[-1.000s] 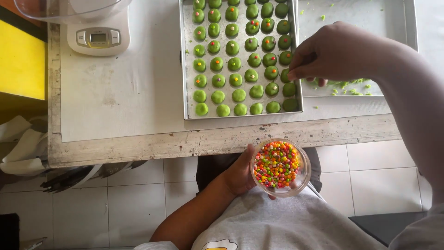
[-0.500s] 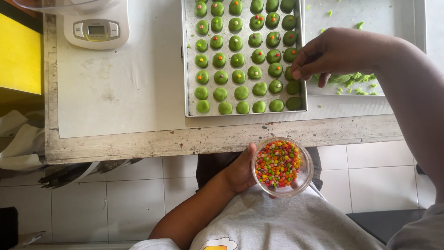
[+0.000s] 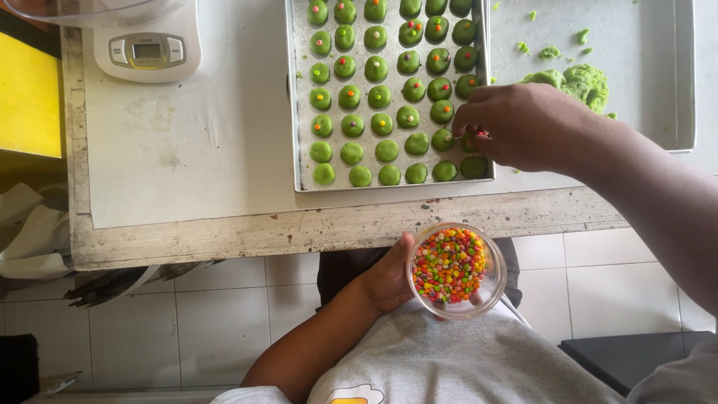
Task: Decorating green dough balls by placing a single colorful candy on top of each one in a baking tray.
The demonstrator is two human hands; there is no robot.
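Observation:
A metal baking tray [image 3: 295,112] on the table holds several rows of green dough balls [image 3: 381,123], many topped with small coloured candies. My right hand [image 3: 516,123] rests over the tray's lower right corner, fingertips pinched on a small candy above a dough ball. My left hand [image 3: 385,280] holds a clear glass bowl [image 3: 490,295] of mixed coloured candies below the table edge, against my grey shirt.
A white kitchen scale [image 3: 146,45] stands at the table's upper left. A second tray [image 3: 658,75] at the right holds a lump of green dough [image 3: 580,81] and crumbs. A yellow surface [image 3: 26,101] lies at the far left. White floor tiles below.
My right hand has shifted lower on the tray, to the last rows at the right edge. The view has moved closer. The bowl stays in my left hand.

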